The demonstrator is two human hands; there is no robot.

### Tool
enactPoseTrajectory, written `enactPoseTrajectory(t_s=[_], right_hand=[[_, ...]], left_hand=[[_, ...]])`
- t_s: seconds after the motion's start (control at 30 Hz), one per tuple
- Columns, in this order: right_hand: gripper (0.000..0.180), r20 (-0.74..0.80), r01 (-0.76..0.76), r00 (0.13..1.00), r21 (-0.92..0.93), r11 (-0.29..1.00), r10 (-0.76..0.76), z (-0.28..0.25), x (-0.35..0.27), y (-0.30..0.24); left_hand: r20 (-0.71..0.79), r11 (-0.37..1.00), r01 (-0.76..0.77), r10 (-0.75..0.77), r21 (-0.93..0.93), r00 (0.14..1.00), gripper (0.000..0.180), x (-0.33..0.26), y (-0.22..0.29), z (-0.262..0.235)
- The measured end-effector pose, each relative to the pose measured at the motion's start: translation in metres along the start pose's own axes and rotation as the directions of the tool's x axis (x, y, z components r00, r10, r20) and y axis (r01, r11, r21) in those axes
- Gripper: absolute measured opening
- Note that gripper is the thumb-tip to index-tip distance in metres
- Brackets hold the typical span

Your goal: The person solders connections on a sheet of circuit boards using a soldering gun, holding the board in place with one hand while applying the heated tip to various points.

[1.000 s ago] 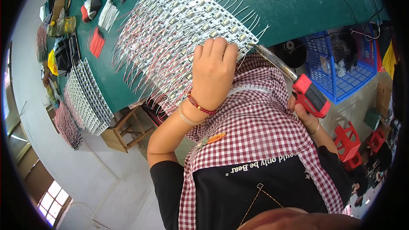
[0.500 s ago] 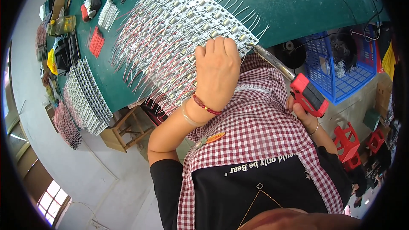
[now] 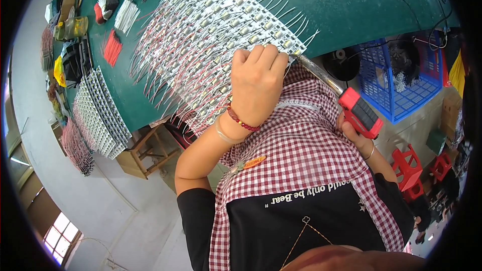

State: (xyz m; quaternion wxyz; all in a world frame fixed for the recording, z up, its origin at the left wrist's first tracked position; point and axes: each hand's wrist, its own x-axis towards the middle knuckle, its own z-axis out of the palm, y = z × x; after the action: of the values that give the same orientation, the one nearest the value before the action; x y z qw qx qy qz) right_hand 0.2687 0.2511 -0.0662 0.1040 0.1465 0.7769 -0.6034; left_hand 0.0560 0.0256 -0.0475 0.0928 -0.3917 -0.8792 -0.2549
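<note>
No screens or signs in my view. Small orange label (image 3: 249, 163) clipped on my checked apron, oblong, orange-yellow. Yellow bag (image 3: 59, 70) near far-left edge of green table (image 3: 351, 5). Clear yellowish packet (image 3: 75, 26) just beyond it.

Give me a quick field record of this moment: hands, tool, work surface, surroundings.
left hand: palm down on the boards at the table's near edge
right hand: grips the red handle of the soldering iron
iron shaft: runs up-left toward the left hand; tip hidden
boards: rows of small pieces with red and white wires
table: green top
basket: blue, right of the table
stools: red, lower right
</note>
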Motion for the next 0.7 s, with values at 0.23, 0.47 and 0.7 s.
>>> enactPoseTrajectory(t_s=[0.23,0.47,0.7], right_hand=[[0.018,0.004,-0.006,1.000,0.086,0.996,0.006,0.000,-0.001,-0.013],[0.019,0.017,-0.008,1.000,0.076,0.997,0.007,-0.001,-0.001,-0.006],[0.018,0.009,0.012,1.000,0.022,1.000,-0.013,-0.003,0.000,-0.004]], left_hand=[[-0.016,0.999,-0.006,0.005,-0.032,1.000,0.008,0.001,-0.001,0.000],[-0.017,1.000,-0.010,0.009,-0.015,1.000,0.007,-0.001,0.001,0.001],[-0.011,1.000,0.011,-0.011,-0.002,1.000,0.010,0.000,0.001,0.000]])
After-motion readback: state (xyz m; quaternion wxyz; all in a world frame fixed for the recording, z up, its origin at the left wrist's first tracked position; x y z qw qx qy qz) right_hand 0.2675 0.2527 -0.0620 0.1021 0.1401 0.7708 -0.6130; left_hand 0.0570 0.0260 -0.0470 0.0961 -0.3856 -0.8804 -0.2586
